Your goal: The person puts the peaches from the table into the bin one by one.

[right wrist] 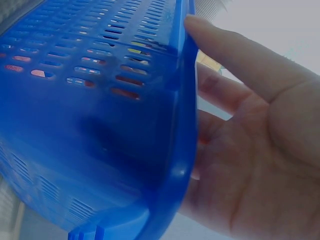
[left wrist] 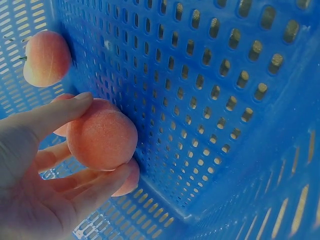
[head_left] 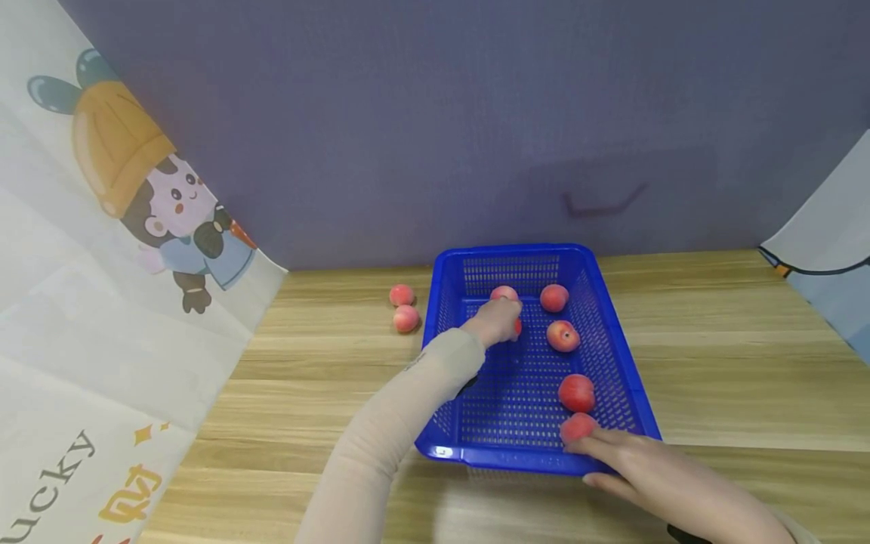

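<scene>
Inside the blue plastic basket, my left hand grips a peach between thumb and fingers, close over the slotted floor. Two more peaches show partly behind that hand in the left wrist view, one by the thumb and one below the fingers. My right hand is at the basket's near right corner. Its fingers reach over the rim to a peach inside, with the fingertips right at it. The thumb lies outside the rim, spread from the other fingers.
Along the basket's right side lie several peaches, including a dark red one and a paler one. Two peaches sit on the wooden table left of the basket. A grey-blue panel rises behind it.
</scene>
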The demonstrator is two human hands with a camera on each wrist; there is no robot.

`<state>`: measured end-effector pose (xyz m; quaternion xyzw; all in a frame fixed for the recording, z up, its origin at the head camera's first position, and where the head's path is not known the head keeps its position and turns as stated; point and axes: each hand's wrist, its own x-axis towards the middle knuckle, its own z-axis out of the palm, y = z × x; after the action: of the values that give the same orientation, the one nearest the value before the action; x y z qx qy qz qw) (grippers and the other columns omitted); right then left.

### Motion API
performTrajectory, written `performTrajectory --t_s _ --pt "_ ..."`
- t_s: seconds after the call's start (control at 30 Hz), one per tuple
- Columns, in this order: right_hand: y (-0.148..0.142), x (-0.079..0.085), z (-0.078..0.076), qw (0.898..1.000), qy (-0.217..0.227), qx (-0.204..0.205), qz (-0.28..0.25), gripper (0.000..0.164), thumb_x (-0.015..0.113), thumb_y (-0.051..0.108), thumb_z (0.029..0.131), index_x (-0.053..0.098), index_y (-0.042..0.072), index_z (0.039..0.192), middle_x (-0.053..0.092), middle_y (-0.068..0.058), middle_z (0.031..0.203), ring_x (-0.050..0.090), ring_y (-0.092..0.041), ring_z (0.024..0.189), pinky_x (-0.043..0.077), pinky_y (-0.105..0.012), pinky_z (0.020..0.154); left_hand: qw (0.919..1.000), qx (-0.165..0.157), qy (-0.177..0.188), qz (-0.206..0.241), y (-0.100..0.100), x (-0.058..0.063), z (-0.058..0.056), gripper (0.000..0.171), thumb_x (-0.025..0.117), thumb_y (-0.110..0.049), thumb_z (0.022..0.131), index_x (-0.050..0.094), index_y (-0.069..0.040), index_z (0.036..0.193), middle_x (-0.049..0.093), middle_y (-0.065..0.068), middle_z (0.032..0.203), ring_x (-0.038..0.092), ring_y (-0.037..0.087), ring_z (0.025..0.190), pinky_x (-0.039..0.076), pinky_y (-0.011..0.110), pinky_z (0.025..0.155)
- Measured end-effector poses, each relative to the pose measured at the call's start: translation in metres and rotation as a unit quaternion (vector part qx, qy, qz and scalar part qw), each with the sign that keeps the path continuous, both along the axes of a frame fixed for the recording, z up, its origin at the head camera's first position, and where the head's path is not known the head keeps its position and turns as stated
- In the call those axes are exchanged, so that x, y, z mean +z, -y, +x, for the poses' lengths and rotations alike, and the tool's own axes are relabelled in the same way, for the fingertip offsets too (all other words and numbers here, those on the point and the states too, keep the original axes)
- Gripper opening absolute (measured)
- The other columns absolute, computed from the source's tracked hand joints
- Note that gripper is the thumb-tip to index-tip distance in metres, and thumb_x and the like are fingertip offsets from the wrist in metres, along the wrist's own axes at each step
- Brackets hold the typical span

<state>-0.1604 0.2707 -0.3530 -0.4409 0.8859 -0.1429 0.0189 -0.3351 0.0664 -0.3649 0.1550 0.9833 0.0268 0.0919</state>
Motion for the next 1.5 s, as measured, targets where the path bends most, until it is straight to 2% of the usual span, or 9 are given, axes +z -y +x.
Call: performTrajectory --t_s 0.27,0.5,0.7,0.93,1.07,1.2,1.37,1.5 --pt "0.0002 0.0004 0.0006 1.000 -0.009 0.000 -0.001 0.031 0.054 0.035 0.085 0.058 0.017 0.110 0.062 -0.003 0.103 0.060 -0.020 0.092 0.049 -0.039 0.071 1.0000 0.000 0.003 -0.004 0.0007 -0.0006 -0.0004 0.048 0.072 -0.022 0.071 0.055 -0.014 0.115 0.057 0.005 0.108 0.055 0.018 0.094 0.046 0.029 0.077" --pt "0.0000 0.0004 0.0010 1.000 -0.016 0.000 -0.005 0.031 0.054 0.035 0.085 0.058 0.017 0.110 0.062 -0.004 0.104 0.060 -0.021 0.091 0.049 -0.039 0.070 0.9999 -0.005 -0.001 -0.011 0.0001 -0.0014 -0.0004 0.047 0.074 -0.025 0.069 0.056 -0.014 0.111 0.059 0.003 0.104 0.055 0.016 0.093 0.046 0.028 0.076" --pt "0.0002 0.0007 0.0012 1.000 -0.020 -0.001 -0.006 0.031 0.055 0.034 0.085 0.059 0.017 0.110 0.062 -0.005 0.104 0.060 -0.022 0.091 0.049 -0.040 0.070 0.9999 -0.008 0.012 -0.009 -0.0005 0.0012 0.0012 0.046 0.074 -0.027 0.069 0.057 -0.013 0.110 0.058 0.004 0.106 0.056 0.015 0.090 0.046 0.028 0.075" --pt "0.0002 0.0011 0.0011 1.000 0.001 -0.004 0.002 0.032 0.054 0.035 0.085 0.059 0.016 0.111 0.062 -0.005 0.104 0.060 -0.023 0.092 0.049 -0.041 0.071 0.9996 -0.004 0.028 -0.006 -0.0010 0.0039 0.0033 0.058 0.074 -0.028 0.069 0.052 -0.013 0.120 0.054 0.004 0.118 0.054 0.015 0.101 0.044 0.028 0.084" --pt "0.0002 0.0008 0.0009 1.000 0.005 -0.002 0.004 0.032 0.053 0.035 0.086 0.059 0.016 0.111 0.062 -0.005 0.104 0.060 -0.023 0.092 0.049 -0.041 0.071 0.9994 -0.001 0.034 -0.008 -0.0010 0.0043 0.0043 0.059 0.074 -0.029 0.069 0.051 -0.014 0.121 0.054 0.003 0.120 0.054 0.015 0.102 0.043 0.028 0.086" --pt "-0.0001 0.0002 0.0007 1.000 -0.002 -0.001 0.002 0.032 0.054 0.035 0.086 0.059 0.016 0.111 0.062 -0.005 0.104 0.060 -0.022 0.092 0.049 -0.040 0.071 0.9992 -0.004 0.039 -0.012 -0.0011 0.0049 0.0055 0.059 0.074 -0.029 0.069 0.051 -0.014 0.121 0.054 0.002 0.120 0.053 0.014 0.103 0.042 0.027 0.087" --pt "-0.0001 -0.0002 0.0003 1.000 -0.005 0.002 0.000 0.032 0.053 0.035 0.086 0.059 0.015 0.111 0.063 -0.004 0.104 0.060 -0.021 0.092 0.049 -0.040 0.071 0.9991 -0.012 0.039 -0.013 -0.0008 0.0059 0.0067 0.047 0.074 -0.031 0.069 0.057 -0.014 0.109 0.058 0.000 0.109 0.055 0.014 0.097 0.043 0.025 0.083" --pt "-0.0005 -0.0008 -0.0002 1.000 0.002 0.001 0.004 0.032 0.054 0.034 0.086 0.059 0.015 0.111 0.062 -0.005 0.105 0.059 -0.022 0.093 0.049 -0.040 0.071 0.9990 -0.015 0.037 -0.021 -0.0004 0.0062 0.0056 0.050 0.073 -0.034 0.069 0.056 -0.014 0.112 0.058 0.000 0.110 0.055 0.014 0.099 0.043 0.026 0.083"
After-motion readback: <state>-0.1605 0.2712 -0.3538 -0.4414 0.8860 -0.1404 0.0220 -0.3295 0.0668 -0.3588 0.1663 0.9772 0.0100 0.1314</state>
